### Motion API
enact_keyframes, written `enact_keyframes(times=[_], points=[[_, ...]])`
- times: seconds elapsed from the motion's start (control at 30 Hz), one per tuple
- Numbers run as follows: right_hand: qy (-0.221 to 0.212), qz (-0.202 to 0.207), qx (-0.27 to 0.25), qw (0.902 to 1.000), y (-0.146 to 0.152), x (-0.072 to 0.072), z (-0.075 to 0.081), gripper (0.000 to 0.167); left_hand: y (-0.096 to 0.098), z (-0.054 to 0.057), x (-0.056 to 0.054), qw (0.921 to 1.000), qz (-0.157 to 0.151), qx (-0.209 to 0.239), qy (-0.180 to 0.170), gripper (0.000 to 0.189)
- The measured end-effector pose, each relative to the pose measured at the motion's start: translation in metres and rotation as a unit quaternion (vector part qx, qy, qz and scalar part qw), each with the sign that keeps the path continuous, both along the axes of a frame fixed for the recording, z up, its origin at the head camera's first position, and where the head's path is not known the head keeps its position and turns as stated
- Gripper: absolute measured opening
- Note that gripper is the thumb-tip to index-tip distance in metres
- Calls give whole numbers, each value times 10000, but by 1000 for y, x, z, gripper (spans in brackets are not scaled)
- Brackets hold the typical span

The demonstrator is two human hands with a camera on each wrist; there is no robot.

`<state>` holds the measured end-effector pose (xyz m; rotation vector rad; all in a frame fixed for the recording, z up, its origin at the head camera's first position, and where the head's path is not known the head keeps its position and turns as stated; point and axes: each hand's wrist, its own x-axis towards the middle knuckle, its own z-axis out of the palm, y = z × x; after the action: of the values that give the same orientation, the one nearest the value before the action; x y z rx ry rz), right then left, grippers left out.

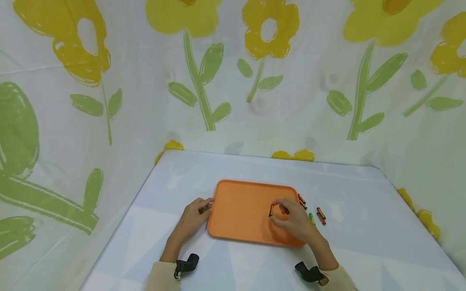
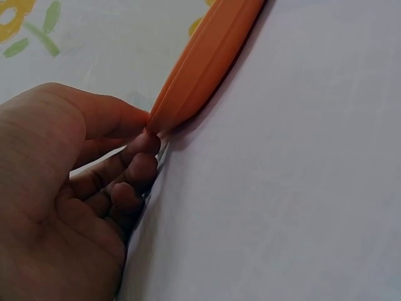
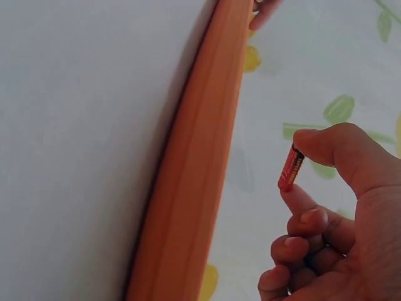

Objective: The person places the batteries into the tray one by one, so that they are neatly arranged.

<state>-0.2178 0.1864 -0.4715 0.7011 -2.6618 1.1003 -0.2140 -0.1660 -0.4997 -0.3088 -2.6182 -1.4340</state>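
Note:
In the head view an orange tray [image 1: 242, 212] lies on the table. My left hand [image 1: 193, 216] is at the tray's left edge; its thumb and a fingertip pinch the rim [image 2: 188, 81] in the left wrist view. Above the tray's right part, my right hand [image 1: 296, 220] holds a small red and black battery [image 1: 271, 210] by its two ends, between thumb and index finger. The right wrist view shows this battery [image 3: 291, 167] apart from the tray's side wall [image 3: 194, 163], with the other fingers curled below.
Right of the tray lie several small batteries: red ones [image 1: 321, 216], a green and yellow one [image 1: 312, 218], and more red ones [image 1: 301, 199] by the tray's right edge, partly behind my right hand. A floral cloth [image 1: 255, 121] hangs behind the table [image 1: 255, 266].

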Motion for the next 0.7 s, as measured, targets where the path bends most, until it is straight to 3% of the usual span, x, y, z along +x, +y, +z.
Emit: enact_keyframes(times=[0.2, 0.43, 0.7], points=[[-31, 32, 31, 10000, -9, -1, 3, 33, 2, 5, -1, 9999, -84, 77, -88, 38], [-127, -95, 212, 9997, -22, -5, 2, 34, 0, 4, -1, 9999, -101, 13, -122, 39], [-281, 67, 284, 9992, -40, -8, 1, 33, -2, 0, 0, 9999, -106, 129, -26, 38]])
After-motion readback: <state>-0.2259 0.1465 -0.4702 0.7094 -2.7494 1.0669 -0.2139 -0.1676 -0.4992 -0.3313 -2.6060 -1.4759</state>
